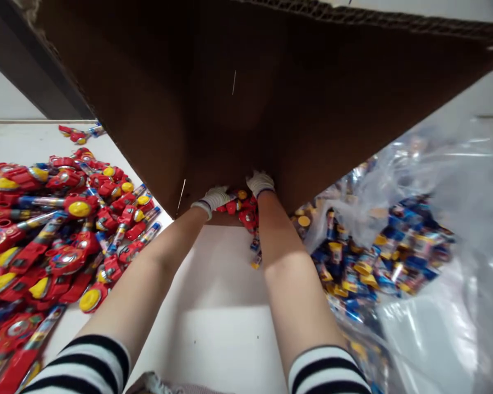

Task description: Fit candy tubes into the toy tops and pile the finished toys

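Where a cardboard box (230,109) gapes open, the white-gloved left hand (213,200) and right hand (261,183) rest at light, stiff red plastic toys (247,218) inside; any grasp cannot be told, though the chunky bodies offer the surest hold.

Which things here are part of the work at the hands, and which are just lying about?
At the hands:
left gloved hand
right gloved hand
red toys under the gloves
cardboard box

Lying about:
heap of red-and-yellow toys
white table
blue-and-yellow packets
clear plastic bag
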### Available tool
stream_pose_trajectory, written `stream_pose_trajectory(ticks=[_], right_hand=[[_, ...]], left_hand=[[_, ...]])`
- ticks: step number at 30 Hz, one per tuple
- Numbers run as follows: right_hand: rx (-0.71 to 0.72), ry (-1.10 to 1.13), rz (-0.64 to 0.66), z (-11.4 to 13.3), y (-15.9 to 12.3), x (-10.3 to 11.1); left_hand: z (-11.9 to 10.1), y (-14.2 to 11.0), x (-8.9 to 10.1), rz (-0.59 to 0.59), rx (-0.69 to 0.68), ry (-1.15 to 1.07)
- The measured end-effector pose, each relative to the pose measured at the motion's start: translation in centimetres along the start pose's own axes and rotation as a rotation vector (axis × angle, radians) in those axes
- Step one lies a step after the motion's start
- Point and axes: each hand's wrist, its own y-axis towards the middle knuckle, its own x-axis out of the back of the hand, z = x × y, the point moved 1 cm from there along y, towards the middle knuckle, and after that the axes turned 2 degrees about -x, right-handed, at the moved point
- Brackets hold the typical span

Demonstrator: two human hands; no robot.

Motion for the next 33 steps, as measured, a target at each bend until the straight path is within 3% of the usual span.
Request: stream_pose_trajectory(ticks=[5,9,12,16,22,25,27,28,30,33], right_hand=[[-0.011,-0.042,0.185,-1.0,3.5,-2.0],[0.030,-0.082,0.242,-1.3,1.6,-2.9],[0.075,-0.103,0.260,-1.0,-2.7,-3.8],[0.133,-0.106,0.256,0.1,-10.9,-5.4],[0.284,-0.063,0.265,1.3,-23.4,-7.8],[0.495,0.017,0.277,0.2,-27.1,-7.9],[0.568,0.089,0.213,-1.4,-27.7,-7.1],[0.524,0.097,0.156,-2.3,-27.5,-6.5],[0.283,0.024,0.052,-4.2,-26.3,-5.6],[0.010,-0.119,0.037,-5.7,-24.6,-5.3]], left_hand=[[0.2,0.7,-0.3,0.053,-0.043,0.008],[0.6,-0.8,-0.6,0.163,-0.077,-0.131],[1.4,-4.2,-1.1,0.196,-0.136,-0.205],[2.6,-11.9,-2.2,0.099,-0.197,-0.353],[3.9,-24.5,-3.8,-0.022,-0.022,-0.539],[4.3,-28.6,-4.1,-0.021,0.001,-0.588],[4.4,-30.3,-4.1,0.018,-0.018,-0.617],[4.4,-30.9,-4.1,0.023,-0.013,-0.615],[4.2,-31.6,-3.9,0.012,0.009,-0.590],[3.7,-31.8,-3.7,-0.037,0.002,-0.550]])
